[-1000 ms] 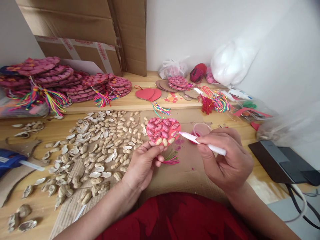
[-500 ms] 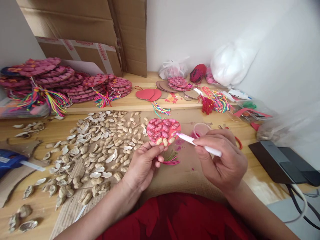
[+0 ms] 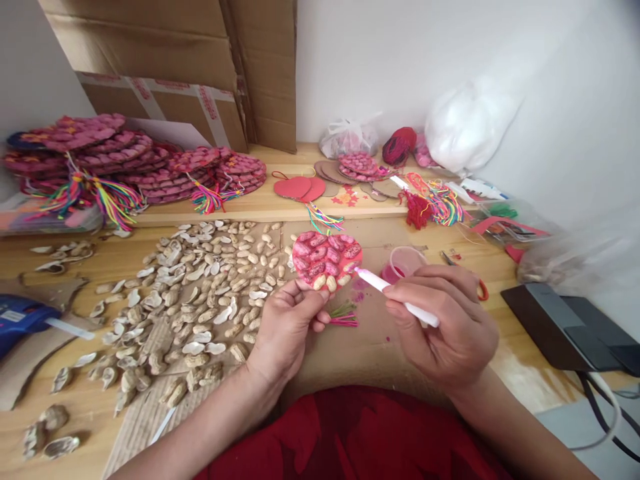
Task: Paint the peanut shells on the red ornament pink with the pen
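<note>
My left hand [image 3: 295, 317] pinches the lower edge of a red heart-shaped card [image 3: 327, 261] covered with peanut shells. Most of these shells are pink; a few along the bottom and right edge are still pale tan. A green and pink tassel [image 3: 345, 315] hangs below the card. In my right hand [image 3: 445, 320] is a white marker [image 3: 395, 293], closed in the fingers, its pink tip at a pale shell on the card's right side. Just beyond that hand stands a clear plastic cup [image 3: 404, 259] with pink liquid in it.
Peanut shells [image 3: 200, 293] lie scattered over cardboard on the left, near a blue glue gun [image 3: 27, 323]. Stacked pink shell-covered pieces [image 3: 95, 150] with tassels fill the back shelf, beside plain red hearts [image 3: 299, 189]. A dark device [image 3: 555, 327] with cables sits at right.
The view has shifted slightly. Both hands keep their grips, and the marker tip stays near the pale shells on the card's right side.
</note>
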A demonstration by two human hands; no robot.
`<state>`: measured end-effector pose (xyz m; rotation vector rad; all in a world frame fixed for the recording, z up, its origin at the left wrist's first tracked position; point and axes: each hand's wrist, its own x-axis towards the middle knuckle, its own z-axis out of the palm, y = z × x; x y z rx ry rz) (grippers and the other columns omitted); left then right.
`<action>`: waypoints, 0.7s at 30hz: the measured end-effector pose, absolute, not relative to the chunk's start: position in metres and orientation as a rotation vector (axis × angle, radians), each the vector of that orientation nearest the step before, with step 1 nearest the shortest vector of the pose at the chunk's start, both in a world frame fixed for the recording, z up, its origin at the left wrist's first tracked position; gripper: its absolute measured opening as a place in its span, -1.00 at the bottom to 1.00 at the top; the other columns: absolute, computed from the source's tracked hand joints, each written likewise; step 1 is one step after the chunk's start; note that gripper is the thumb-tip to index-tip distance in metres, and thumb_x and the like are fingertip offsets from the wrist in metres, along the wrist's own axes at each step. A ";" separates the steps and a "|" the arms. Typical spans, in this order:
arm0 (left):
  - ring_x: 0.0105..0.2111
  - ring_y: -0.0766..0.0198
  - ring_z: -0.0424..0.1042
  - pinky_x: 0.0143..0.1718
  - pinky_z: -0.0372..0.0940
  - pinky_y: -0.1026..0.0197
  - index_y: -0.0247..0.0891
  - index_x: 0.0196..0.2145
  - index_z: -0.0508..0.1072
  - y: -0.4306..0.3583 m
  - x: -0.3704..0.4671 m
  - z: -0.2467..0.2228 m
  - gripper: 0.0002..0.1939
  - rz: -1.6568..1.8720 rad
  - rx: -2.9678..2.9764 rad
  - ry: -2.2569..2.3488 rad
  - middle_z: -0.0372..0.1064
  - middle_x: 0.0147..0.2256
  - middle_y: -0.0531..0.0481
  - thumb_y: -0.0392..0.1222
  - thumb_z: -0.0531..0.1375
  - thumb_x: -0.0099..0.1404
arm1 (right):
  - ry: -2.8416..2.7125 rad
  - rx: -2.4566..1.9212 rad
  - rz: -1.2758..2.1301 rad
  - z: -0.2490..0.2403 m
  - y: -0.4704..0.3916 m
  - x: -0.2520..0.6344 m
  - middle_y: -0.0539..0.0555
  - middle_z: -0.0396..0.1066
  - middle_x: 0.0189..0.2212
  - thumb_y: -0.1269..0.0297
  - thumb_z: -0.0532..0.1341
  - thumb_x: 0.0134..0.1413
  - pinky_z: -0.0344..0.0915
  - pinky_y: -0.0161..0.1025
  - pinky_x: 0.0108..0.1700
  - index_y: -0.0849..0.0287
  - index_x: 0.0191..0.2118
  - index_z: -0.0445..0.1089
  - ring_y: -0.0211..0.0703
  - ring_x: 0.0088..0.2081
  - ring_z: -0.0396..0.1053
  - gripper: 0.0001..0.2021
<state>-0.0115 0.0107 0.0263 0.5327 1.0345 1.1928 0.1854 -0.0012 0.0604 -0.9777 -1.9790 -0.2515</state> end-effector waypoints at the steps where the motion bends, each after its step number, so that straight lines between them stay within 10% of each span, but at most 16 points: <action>1: -0.66 0.51 0.31 -0.68 0.16 0.48 -0.34 -0.39 0.50 0.010 -0.011 0.026 -0.77 1.197 0.549 1.040 0.41 -0.51 0.11 -0.26 0.45 0.04 | -1.977 -0.971 -0.256 0.061 -0.001 0.185 0.01 0.56 -0.34 0.44 0.33 0.08 0.37 -0.08 -0.03 0.13 -0.17 0.46 -0.15 -0.21 0.44 -0.82; 21: -0.65 0.47 0.36 -0.61 0.26 0.45 -0.30 -0.37 0.46 0.009 -0.012 0.023 -0.86 1.233 0.807 1.109 0.42 -0.56 0.15 -0.26 0.36 0.18 | -2.012 -1.026 -0.342 0.065 -0.007 0.184 -0.01 0.58 -0.36 0.37 0.33 0.12 0.30 -0.08 -0.06 0.11 -0.19 0.47 -0.12 -0.19 0.44 -0.87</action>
